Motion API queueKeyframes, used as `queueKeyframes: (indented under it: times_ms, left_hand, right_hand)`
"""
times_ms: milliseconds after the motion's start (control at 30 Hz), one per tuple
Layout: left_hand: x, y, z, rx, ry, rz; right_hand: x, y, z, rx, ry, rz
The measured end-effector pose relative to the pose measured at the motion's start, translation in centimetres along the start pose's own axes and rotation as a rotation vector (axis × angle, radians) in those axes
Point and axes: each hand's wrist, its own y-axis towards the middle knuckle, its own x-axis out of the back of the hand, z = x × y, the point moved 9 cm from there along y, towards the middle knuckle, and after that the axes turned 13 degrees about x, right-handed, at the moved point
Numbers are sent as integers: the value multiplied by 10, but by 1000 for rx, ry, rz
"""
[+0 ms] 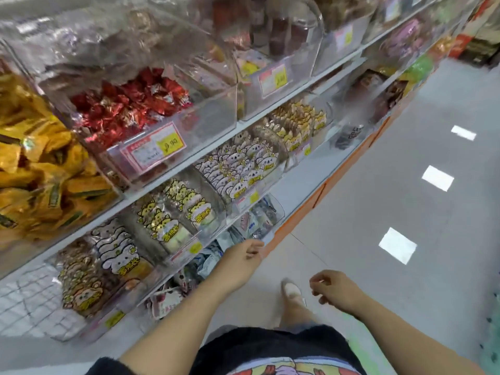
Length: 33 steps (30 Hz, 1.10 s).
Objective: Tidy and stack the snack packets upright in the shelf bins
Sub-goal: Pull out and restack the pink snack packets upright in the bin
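1. head view, bottom shelf: the left hand (244,251) is out at the front of the lowest row of bins, back of the hand up, its fingers (255,249) loosely curled and pinching nothing i can see.
2. head view, the target: blue-and-white packets (259,217) lie jumbled in the low clear bin (278,209) just beyond those fingers, on the shelf side and a little further up the aisle. they look slumped and tilted rather than upright; it's too blurred to call their long axis exactly.
3. head view, other hand: the right hand (334,290) hangs over the floor (378,185), well apart from the shelving, fingers gently curled with the thumb near the forefinger, nothing between them that shows. a pale shoe (290,289) sits below, between the two hands.
4. head view, one row up: the cartoon-animal packets (238,169) stand in neat upright rows, so i'd judge that row done and the bottom row the job in hand.
5. the call: the left hand is clearly the nearer one. a short reach forward and in toward the shelf puts it on the slumped packets, and the right would have to cross over to help steady the stack.
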Motion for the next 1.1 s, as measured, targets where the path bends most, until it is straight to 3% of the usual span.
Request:
queueKeyframes:
  times_ms: [333,633,800,967,1100]
  left_hand:
    - [14,52,8,279,-238,-257]
    - [-2,102,94,344,-232,-428]
    - [-18,168,149,266,-11,-533]
    - [-37,204,172,45,250,-764]
    - [-62,219,188,-37,352,-855]
  right_hand:
    - [76,151,82,226,-288,281]
    - [-35,228,83,485,-451,449]
    - [-106,285,50,721,-495,267]
    - [-153,306,29,1132,-476,36]
    - [-162,311,6,1260,-380,-47]
